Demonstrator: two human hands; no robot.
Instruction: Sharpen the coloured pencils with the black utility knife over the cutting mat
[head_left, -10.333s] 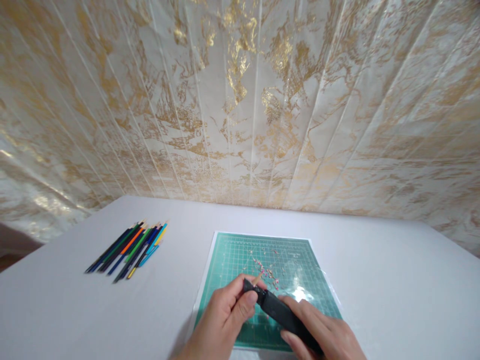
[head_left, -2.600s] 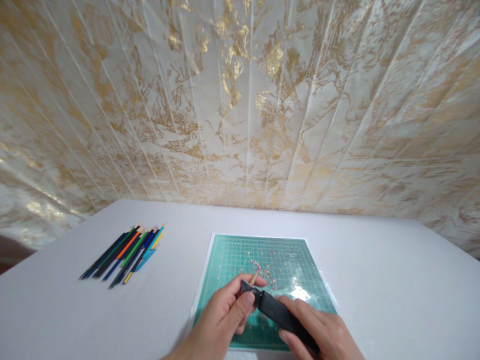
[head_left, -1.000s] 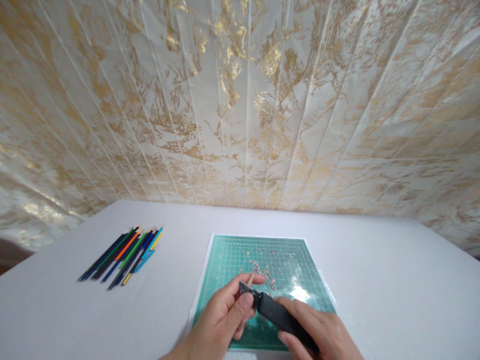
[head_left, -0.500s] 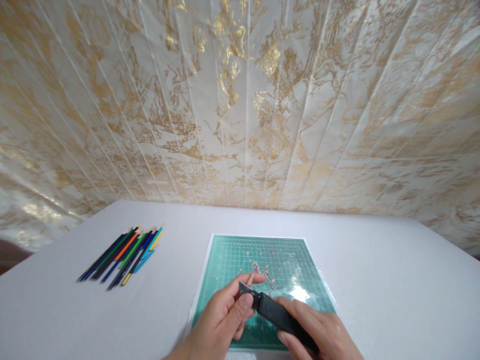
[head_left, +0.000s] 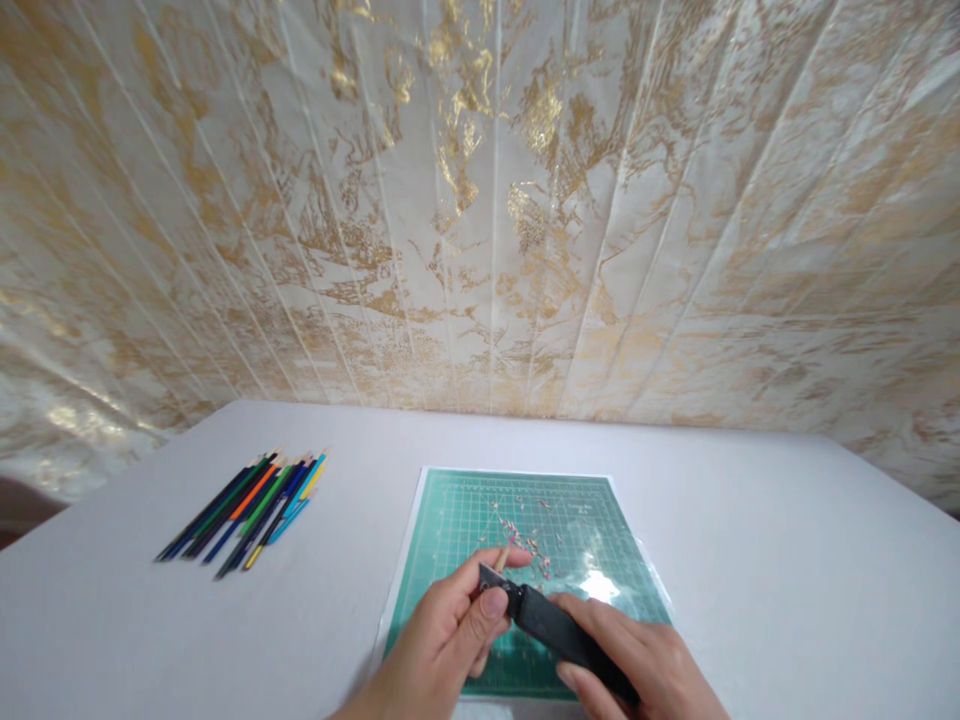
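My left hand (head_left: 442,645) grips a pencil (head_left: 504,555) whose bare wooden tip sticks out past my fingers, over the green cutting mat (head_left: 457,510). My left thumb presses on the front of a black utility knife (head_left: 551,628). My right hand (head_left: 645,670) is wrapped round the knife's handle at the bottom of the view. The knife's front end rests against the pencil near its tip. Small pinkish shavings (head_left: 529,540) lie scattered on the mat just beyond the pencil tip. Most of the pencil's body is hidden inside my left hand.
A bundle of several coloured pencils (head_left: 247,505) lies on the white table (head_left: 787,580) to the left of the mat. A white and gold marbled wall (head_left: 487,200) stands right behind the table's far edge.
Over the last second both hands stay in place on the pencil and knife; the pencil tip shifts only slightly. Ten seconds ago the view sat a little lower.
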